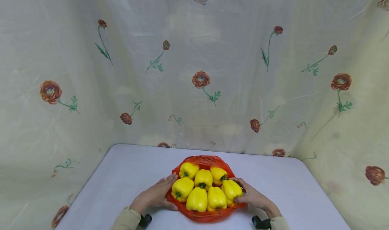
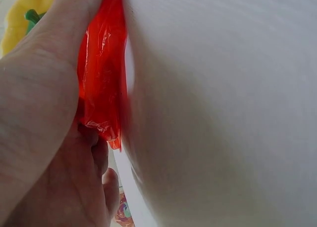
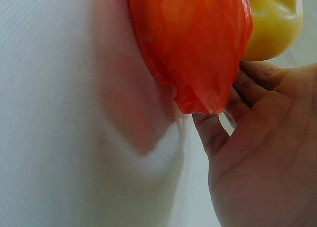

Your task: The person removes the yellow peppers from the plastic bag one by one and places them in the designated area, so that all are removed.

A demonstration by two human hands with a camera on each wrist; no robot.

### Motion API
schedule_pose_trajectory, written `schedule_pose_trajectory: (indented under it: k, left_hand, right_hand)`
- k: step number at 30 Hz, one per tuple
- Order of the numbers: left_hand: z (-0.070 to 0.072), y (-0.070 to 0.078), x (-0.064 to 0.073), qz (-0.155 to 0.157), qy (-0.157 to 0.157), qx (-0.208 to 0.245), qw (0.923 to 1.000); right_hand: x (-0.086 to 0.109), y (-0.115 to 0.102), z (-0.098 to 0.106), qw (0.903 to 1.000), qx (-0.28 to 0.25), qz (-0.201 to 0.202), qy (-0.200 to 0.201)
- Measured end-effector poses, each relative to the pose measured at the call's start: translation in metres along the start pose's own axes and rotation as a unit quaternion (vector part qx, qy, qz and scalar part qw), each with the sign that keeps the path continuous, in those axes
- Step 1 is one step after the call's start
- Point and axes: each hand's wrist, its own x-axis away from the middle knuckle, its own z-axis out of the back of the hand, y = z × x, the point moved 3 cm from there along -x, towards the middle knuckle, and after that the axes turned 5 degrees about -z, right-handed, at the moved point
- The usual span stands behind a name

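Several yellow bell peppers with green stems sit in a red plastic bag, its mouth spread wide around them. My left hand rests against the bag's left side, fingers extended and thumb apart near the front edge. In the left wrist view, the thumb and palm lie along the red plastic. On the right side, my right hand holds the rightmost pepper, thumb at its front and fingers at its back. The right wrist view shows fingers behind a drooping corner of the bag, beside that pepper's smooth side.
The bag stands on a white table with rounded far corners. Pale curtains printed with red flowers hang behind and at both sides. Black wrist straps show at the sleeve ends.
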Motion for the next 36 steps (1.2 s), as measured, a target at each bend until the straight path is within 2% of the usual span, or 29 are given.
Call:
schedule_pose_trajectory:
  k: [11,36]
  left_hand:
    - [0.0021,0.0042,0.0014,0.012,-0.002,0.01,0.9999]
    - [0.0023,0.0043,0.0024,0.007,-0.002,0.001,1.0]
  right_hand:
    - [0.0014,-0.0027,0.0017,0.9999,0.003,-0.008,0.014]
    - [0.0035,-0.0055,0.0026,0.9979,0.013,-0.043,0.047]
